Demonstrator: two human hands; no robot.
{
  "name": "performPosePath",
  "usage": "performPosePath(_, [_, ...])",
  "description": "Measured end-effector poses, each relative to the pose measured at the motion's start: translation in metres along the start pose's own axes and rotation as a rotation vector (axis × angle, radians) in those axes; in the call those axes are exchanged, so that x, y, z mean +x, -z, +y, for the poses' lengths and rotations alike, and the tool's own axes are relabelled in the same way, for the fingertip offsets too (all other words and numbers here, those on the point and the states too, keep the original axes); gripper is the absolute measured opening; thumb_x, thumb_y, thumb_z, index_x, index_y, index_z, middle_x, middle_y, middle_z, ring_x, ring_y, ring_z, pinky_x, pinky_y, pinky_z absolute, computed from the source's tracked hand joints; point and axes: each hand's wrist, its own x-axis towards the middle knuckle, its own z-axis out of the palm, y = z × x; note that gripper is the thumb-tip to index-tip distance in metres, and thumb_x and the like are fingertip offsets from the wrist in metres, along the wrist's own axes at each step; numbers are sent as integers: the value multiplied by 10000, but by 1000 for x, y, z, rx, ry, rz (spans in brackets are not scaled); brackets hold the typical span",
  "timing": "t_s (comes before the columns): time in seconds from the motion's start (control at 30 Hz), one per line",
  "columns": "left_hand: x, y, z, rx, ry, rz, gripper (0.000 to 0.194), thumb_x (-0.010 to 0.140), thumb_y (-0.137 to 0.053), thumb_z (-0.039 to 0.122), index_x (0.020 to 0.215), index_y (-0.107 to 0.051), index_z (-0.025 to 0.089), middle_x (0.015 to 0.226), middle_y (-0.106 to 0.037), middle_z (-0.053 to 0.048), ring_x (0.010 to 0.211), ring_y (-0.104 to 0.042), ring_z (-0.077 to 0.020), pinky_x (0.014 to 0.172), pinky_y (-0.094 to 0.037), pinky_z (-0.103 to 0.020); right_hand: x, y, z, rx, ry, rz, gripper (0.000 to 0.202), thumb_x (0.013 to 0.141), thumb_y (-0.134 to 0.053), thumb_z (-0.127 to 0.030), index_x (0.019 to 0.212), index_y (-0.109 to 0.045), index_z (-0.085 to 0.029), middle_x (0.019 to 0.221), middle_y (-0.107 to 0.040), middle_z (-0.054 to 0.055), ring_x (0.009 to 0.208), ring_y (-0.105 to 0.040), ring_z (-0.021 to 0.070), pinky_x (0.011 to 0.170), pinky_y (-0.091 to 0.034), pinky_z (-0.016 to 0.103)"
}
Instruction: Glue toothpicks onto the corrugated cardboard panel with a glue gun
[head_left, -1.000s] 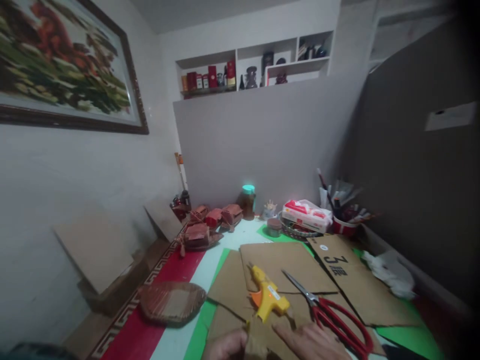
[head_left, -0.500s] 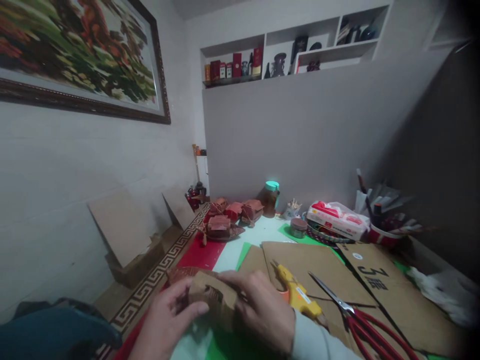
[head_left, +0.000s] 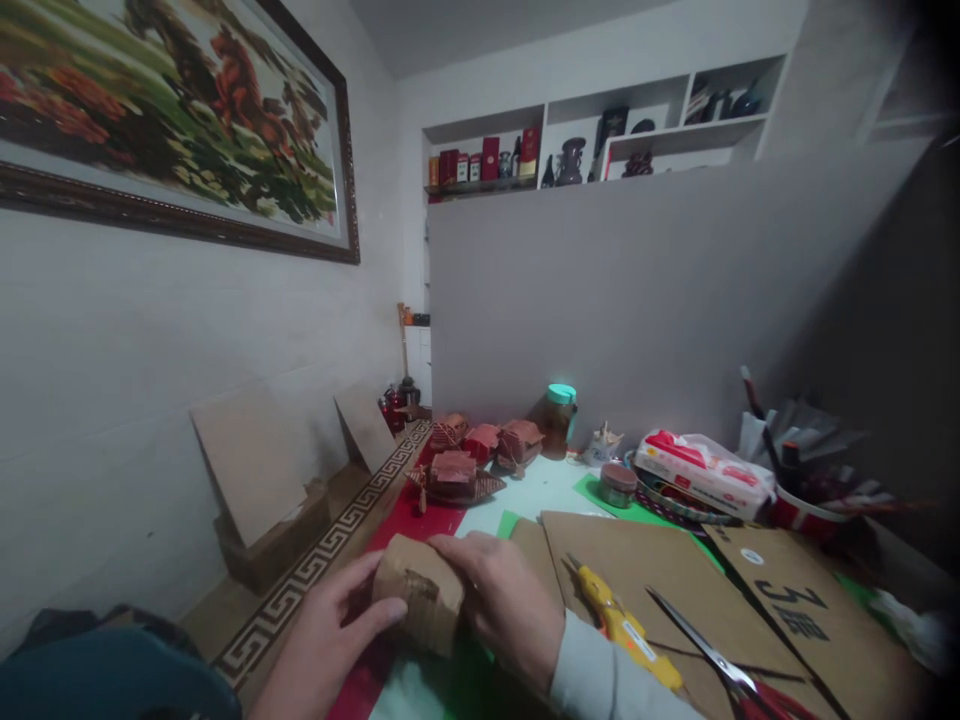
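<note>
1. Left hand (head_left: pixel 330 640) and right hand (head_left: pixel 506 605) both curl closed around a small brown corrugated-cardboard piece (head_left: pixel 420 592), held at the table's near edge.
2. Yellow glue gun (head_left: pixel 622 628), seemingly idle, lies on flat cardboard sheets (head_left: pixel 645 545) just right.

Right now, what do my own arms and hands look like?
Both hands are bare: no gloves, and no rings or watch that show. The right hand comes out of a light grey long sleeve reaching to the wrist. The left hand shows no sleeve in view.

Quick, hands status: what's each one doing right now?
Left hand: closed on the left side of the cardboard piece.
Right hand: closed on the right side of the same piece, held above the table edge.
</note>
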Motion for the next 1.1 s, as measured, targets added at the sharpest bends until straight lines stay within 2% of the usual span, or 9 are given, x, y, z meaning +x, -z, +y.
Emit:
performPosePath(0.1, [4, 3, 1, 109, -66, -42, 230, 834, -629, 367, 958, -677, 179, 967, -735, -50, 919, -677, -228, 866, -497, -461, 6, -5, 8, -45, 14, -9, 149, 925, -567, -165, 1054, -639, -148, 944, -674, 37, 881, -638, 194, 779, -506, 365])
performPosePath(0.2, [5, 7, -2, 304, -151, 22, 158, 834, -656, 322, 752, -648, 187, 901, -680, -22, 932, -623, -225, 889, -452, -470, 13, -13, 15, -62, 43, -49, 113, 950, -565, -198, 1006, -646, -142, 889, -679, 20, 820, -659, 173, 741, -536, 347])
performPosePath(0.3, [5, 8, -11, 480, -202, 117, 136, 832, -661, 257, 720, -632, 185, 1009, -663, -33, 1031, -579, -241, 936, -418, -493, 19, -20, 21, -76, 70, -90, 120, 955, -571, -223, 987, -648, -137, 873, -680, 15, 772, -666, 157, 710, -552, 330])
performPosePath(0.47, [4, 7, -26, 654, -243, 183, 46, 815, -674, 189, 772, -662, 179, 1261, -600, -55, 1180, -507, -271, 993, -386, -526, 26, -31, 27, -117, 89, -122, 125, 956, -573, -229, 1000, -644, -136, 899, -680, 21, 788, -668, 158, 717, -561, 335])
performPosePath(0.67, [7, 3, -39, 731, -251, 213, 43, 799, -691, 170, 769, -662, 175, 1254, -605, -59, 1190, -508, -275, 989, -407, -528, 31, -40, 32, -198, 77, -156, 127, 951, -583, -244, 965, -643, -133, 880, -672, 17, 776, -664, 156, 714, -560, 335])
performPosePath(0.9, [8, 1, -48, 747, -225, 216, 56, 797, -697, 170, 755, -660, 169, 1267, -606, -62, 1206, -506, -279, 998, -404, -536, 39, -46, 40, -244, 106, -174, 142, 944, -592, -253, 1007, -642, -135, 976, -674, 40, 897, -660, 190, 803, -547, 393])
performPosePath(1.1, [8, 1, -51, 740, -197, 165, 83, 796, -693, 143, 727, -652, 165, 1252, -622, -61, 1232, -498, -281, 1013, -397, -545, 36, -46, 41, -253, 114, -178, 154, 944, -591, -263, 1021, -635, -137, 968, -668, 39, 890, -656, 192, 795, -544, 393])
